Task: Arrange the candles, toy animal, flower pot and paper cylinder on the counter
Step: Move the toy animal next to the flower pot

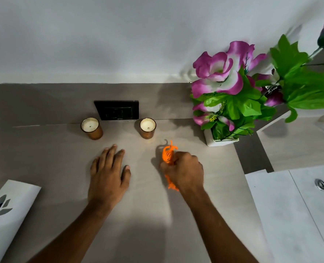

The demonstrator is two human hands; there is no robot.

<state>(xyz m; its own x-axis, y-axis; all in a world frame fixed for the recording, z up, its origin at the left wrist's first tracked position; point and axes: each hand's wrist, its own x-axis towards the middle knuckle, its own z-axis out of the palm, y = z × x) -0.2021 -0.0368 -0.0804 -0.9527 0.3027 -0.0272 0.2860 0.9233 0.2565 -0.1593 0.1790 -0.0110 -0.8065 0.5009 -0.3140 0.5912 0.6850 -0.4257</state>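
Pale wood-grain counter [66,168] runs back to a grey upstand and a white wall. Nearest, at the counter's front left corner, the paper cylinder [7,211] lies on its side, white with a dark leaf print, well apart from everything else; it looks not yet placed. Toward the middle, the left hand [108,173] rests flat on the bare counter, fingers spread and released, holding nothing. Just right of it the right hand [184,171] is clenched around the orange toy animal [167,154], whose head and tail stick out either side of the fist; whether its feet touch the counter I cannot tell. Its spot seems undecided.

Farther back, two amber-glass candles [92,128] [148,128] stand upright along the rear edge, either side of a black switch plate [117,110], seemingly settled. At the back right corner the white flower pot [221,142] with purple blooms stands near the toy; its leaves overhang that side.
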